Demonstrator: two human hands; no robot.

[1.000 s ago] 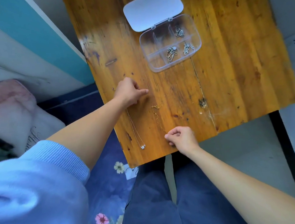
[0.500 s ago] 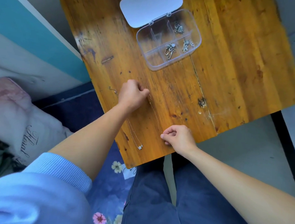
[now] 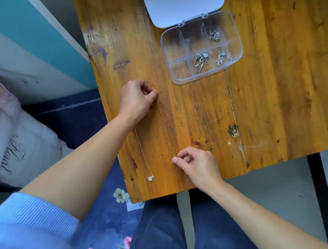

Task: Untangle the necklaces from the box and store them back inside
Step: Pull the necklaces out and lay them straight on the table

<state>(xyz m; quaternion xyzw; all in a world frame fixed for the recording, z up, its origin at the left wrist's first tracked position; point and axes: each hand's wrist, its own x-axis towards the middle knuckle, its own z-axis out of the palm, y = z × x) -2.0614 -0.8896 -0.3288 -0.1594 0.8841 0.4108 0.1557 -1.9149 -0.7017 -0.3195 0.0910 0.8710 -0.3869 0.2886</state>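
A thin gold necklace [image 3: 164,124] lies stretched straight on the wooden table [image 3: 272,110]. My left hand [image 3: 136,98] pinches its clasp end at the top. My right hand [image 3: 197,163] pinches its small orange pendant end near the table's front edge. A second necklace with a pale flower pendant [image 3: 150,178] lies beside it on the left, its chain running up under my left wrist. The clear compartment box [image 3: 181,42] stands open at the back, lid flipped away, with silver chains in three compartments.
A dark knot and a small bead [image 3: 229,142] mark the table's right side. The table's left edge meets a teal wall panel [image 3: 32,24]. A white pillow [image 3: 17,146] and floral blue bedding [image 3: 108,216] lie below left, my legs under the front edge.
The gold necklace, bunched between my hands a second ago, is now pulled out straight. My left hand slid away from me with the clasp end; my right hand stayed near the front edge.
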